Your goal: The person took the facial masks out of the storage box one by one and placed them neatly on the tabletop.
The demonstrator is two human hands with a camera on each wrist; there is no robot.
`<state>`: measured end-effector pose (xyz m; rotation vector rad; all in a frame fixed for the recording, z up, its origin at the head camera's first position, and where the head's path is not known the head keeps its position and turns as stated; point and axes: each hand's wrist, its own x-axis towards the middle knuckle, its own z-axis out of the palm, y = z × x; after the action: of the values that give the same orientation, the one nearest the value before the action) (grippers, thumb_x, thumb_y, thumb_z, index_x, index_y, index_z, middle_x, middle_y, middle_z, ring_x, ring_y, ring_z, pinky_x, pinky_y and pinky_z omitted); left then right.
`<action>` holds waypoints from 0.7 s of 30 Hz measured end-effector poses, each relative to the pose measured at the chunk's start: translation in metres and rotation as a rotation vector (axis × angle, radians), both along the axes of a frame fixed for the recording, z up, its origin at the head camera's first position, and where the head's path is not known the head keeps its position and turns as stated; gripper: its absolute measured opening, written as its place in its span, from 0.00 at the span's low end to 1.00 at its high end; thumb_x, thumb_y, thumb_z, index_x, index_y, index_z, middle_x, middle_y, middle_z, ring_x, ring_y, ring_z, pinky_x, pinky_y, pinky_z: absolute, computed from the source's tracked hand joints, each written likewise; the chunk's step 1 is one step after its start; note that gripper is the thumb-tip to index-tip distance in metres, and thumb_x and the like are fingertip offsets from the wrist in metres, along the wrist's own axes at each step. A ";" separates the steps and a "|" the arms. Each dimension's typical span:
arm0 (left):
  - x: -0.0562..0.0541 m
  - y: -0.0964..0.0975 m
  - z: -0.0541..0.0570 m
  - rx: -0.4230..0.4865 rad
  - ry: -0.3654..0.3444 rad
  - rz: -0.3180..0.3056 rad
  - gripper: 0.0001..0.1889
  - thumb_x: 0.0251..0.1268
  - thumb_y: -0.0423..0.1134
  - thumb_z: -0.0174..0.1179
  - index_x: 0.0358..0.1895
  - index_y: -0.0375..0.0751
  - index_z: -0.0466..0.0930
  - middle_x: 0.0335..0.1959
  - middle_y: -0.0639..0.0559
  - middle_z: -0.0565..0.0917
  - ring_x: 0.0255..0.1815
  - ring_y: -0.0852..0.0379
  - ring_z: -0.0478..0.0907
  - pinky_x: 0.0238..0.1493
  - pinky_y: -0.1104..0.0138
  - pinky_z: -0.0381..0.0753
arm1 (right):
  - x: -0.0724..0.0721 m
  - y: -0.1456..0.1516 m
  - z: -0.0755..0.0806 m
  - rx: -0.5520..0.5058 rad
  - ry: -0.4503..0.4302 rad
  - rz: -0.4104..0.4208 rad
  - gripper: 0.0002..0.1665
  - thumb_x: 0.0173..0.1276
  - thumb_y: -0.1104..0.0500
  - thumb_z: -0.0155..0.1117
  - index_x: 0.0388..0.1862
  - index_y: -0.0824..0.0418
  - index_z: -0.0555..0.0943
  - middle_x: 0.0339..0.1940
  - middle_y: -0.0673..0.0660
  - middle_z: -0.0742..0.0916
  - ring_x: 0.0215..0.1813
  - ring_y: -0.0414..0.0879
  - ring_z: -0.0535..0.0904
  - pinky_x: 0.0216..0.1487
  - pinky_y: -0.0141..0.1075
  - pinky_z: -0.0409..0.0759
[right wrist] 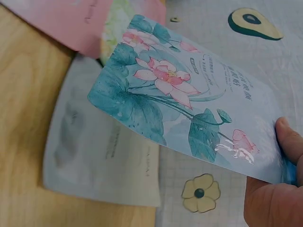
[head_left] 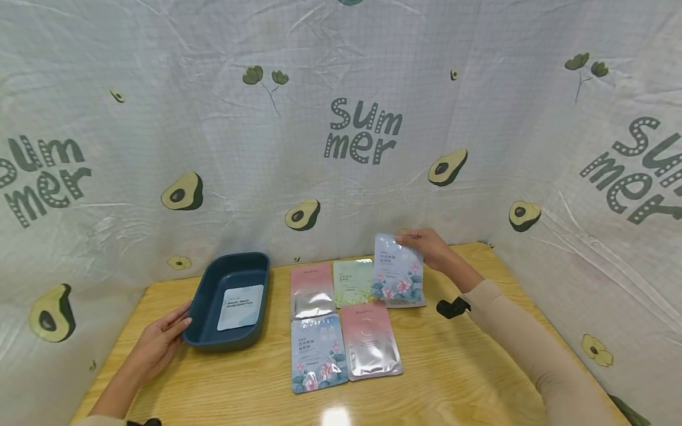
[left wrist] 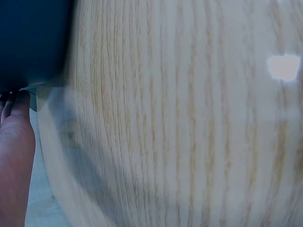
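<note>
My right hand [head_left: 426, 245] pinches a light-blue face mask sachet [head_left: 398, 269] with pink lotus flowers by its top edge; in the right wrist view, this sachet [right wrist: 175, 94] is raised and tilted above a silvery-grey sachet [right wrist: 99, 137] lying on the table. With fairly straight fingers, my left hand [head_left: 160, 340] touches the outer left side of a dark blue basin [head_left: 226, 342]. Inside the basin lies a pale blue sachet [head_left: 241, 307]. The left wrist view has only part of the hand [left wrist: 16, 142], with its fingertips against the basin [left wrist: 33, 42].
Between basin and right hand, several sachets lie flat: pink-and-silver ones [head_left: 312, 290] [head_left: 372, 340], a green one [head_left: 353, 283] and a blue lotus one [head_left: 318, 353]. They lie on a wooden table [head_left: 240, 384]. A printed white cloth [head_left: 256, 177] hangs behind and at the sides.
</note>
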<state>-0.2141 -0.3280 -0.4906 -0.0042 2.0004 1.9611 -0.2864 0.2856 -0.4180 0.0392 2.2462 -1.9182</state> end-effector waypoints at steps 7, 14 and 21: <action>-0.002 -0.001 -0.003 0.013 0.021 -0.006 0.41 0.80 0.44 0.53 0.82 0.35 0.36 0.81 0.38 0.34 0.58 0.89 0.65 0.54 0.85 0.71 | 0.021 0.017 -0.011 0.008 -0.035 0.023 0.26 0.78 0.57 0.61 0.66 0.74 0.76 0.42 0.55 0.89 0.39 0.44 0.86 0.40 0.36 0.86; -0.003 -0.002 -0.002 0.019 0.039 -0.017 0.42 0.81 0.44 0.53 0.81 0.34 0.35 0.81 0.36 0.33 0.56 0.90 0.65 0.54 0.85 0.71 | 0.041 0.031 -0.023 0.030 -0.072 0.041 0.28 0.78 0.57 0.61 0.68 0.74 0.74 0.47 0.58 0.89 0.42 0.45 0.86 0.43 0.38 0.86; -0.002 -0.002 -0.002 0.028 0.047 -0.024 0.42 0.81 0.43 0.53 0.81 0.33 0.34 0.81 0.37 0.33 0.59 0.89 0.64 0.55 0.85 0.70 | 0.061 0.039 -0.041 -0.001 -0.111 0.064 0.28 0.76 0.57 0.63 0.66 0.76 0.75 0.45 0.60 0.90 0.42 0.47 0.87 0.41 0.39 0.87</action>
<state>-0.2165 -0.3299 -0.4930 0.0720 1.9923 1.9918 -0.2258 0.3249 -0.4593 0.0717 2.1488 -1.8373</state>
